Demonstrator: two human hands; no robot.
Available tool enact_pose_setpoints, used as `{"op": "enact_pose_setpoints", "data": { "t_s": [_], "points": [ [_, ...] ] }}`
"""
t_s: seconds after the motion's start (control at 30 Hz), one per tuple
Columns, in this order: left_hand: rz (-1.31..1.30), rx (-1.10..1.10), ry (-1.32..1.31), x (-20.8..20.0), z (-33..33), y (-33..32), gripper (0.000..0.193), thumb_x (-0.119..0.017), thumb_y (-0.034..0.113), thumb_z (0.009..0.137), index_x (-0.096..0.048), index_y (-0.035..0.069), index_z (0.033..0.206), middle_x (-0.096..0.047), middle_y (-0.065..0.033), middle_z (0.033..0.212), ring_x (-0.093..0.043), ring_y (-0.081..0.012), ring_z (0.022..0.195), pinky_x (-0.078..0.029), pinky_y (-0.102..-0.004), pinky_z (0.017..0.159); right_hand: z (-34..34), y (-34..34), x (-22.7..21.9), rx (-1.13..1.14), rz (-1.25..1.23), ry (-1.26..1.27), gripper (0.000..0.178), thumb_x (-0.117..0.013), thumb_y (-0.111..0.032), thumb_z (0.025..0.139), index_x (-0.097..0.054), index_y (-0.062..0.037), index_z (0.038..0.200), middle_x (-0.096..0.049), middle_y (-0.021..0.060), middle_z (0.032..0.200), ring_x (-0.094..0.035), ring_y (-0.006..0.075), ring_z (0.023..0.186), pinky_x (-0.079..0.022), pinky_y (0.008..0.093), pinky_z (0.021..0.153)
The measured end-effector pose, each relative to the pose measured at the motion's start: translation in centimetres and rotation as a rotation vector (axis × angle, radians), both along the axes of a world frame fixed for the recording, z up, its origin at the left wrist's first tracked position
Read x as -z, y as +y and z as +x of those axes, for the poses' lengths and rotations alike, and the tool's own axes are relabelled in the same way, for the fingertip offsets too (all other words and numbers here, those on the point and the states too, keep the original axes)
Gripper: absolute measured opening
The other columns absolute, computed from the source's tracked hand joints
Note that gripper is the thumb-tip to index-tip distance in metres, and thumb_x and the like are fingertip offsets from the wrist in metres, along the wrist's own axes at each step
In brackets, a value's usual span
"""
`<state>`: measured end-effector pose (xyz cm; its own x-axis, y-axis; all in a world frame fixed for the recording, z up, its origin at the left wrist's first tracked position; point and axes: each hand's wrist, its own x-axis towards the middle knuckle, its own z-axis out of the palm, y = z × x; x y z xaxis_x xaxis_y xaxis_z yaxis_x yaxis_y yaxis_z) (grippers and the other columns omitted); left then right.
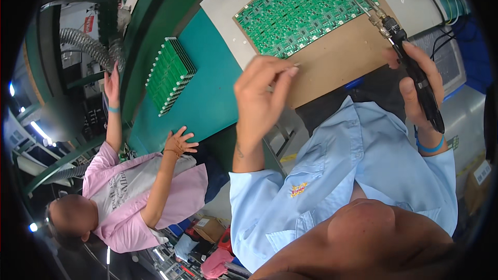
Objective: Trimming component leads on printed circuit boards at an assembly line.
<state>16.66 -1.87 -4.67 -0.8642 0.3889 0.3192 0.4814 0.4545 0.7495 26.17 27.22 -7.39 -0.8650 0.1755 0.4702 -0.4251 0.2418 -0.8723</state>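
Note:
My right hand (pixel 411 99) is wrapped round the black handle of a soldering iron (pixel 418 75). Its metal tip, with a thin tube alongside, points up and left over the right end of a green circuit board panel (pixel 306 13). The panel is covered with small parts and lies on a brown sheet (pixel 337 54). Just off the panel's near edge, my left hand (pixel 262 91) has thumb and index finger pinched together. A tiny pale bit shows at those fingertips, too small to name.
A stack of green boards (pixel 168 78) stands on a teal mat (pixel 210 46) to the left. A co-worker in a pink shirt (pixel 176 205) sits there, one hand spread by the mat's edge. Cables (pixel 450 8) and a clear plastic tray (pixel 441 57) lie at the right.

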Motion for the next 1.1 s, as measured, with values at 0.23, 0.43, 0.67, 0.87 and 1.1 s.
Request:
{"op": "enact_pose_setpoints", "data": {
  "t_s": [0.23,0.43,0.67,0.87,1.1],
  "points": [
    [-0.120,0.055,-0.018,-1.2,-4.5,-1.5,0.007,-0.080,0.001,0.086,-0.078,0.000,0.093,-0.069,-0.0045,0.089,-0.058,-0.0146,0.074,-0.046,-0.0263,0.065,-1.8,-0.7,-1.2,-0.071,0.343,0.159,0.044,-0.079,-0.020,0.092,-0.068,0.0049,0.127,-0.070,0.0153,0.099,-0.063,0.0241,0.083,-0.053,0.0317,0.077],
    [-0.222,0.255,-0.028,-2.0,-7.5,-1.7,0.005,-0.075,0.002,0.087,-0.075,0.000,0.092,-0.072,-0.0053,0.093,-0.058,-0.0167,0.074,-0.047,-0.0282,0.066,-1.9,-2.7,-1.5,-0.140,0.360,0.153,0.036,-0.081,-0.015,0.086,-0.073,0.0046,0.114,-0.069,0.0129,0.090,-0.058,0.0232,0.072,-0.050,0.0303,0.069],
    [-0.403,0.387,-0.105,-2.5,-8.6,-3.0,0.004,-0.072,0.002,0.086,-0.071,0.000,0.089,-0.079,-0.0067,0.100,-0.061,-0.0187,0.081,-0.050,-0.0299,0.075,-2.0,-4.2,-1.5,-0.189,0.302,0.128,0.028,-0.079,-0.009,0.080,-0.076,0.0030,0.105,-0.068,0.0113,0.084,-0.056,0.0221,0.067,-0.048,0.0301,0.062],
    [-0.388,0.422,-0.143,-2.9,-9.3,-2.9,0.003,-0.071,0.003,0.083,-0.071,0.001,0.086,-0.081,-0.0075,0.100,-0.062,-0.0199,0.085,-0.051,-0.0312,0.076,-2.3,-5.4,-1.4,-0.211,0.315,0.087,0.027,-0.080,-0.008,0.078,-0.077,0.0013,0.103,-0.068,0.0104,0.083,-0.056,0.0216,0.066,-0.049,0.0297,0.062],
    [-0.465,0.490,-0.100,-3.4,-10.1,-2.6,0.006,-0.070,0.003,0.080,-0.072,0.001,0.086,-0.082,-0.0050,0.100,-0.062,-0.0191,0.083,-0.050,-0.0303,0.073,-2.4,-6.7,-1.5,-0.205,0.298,0.066,0.030,-0.081,-0.008,0.075,-0.079,0.0001,0.103,-0.070,0.0103,0.086,-0.058,0.0212,0.067,-0.050,0.0296,0.063]
  ]
}}
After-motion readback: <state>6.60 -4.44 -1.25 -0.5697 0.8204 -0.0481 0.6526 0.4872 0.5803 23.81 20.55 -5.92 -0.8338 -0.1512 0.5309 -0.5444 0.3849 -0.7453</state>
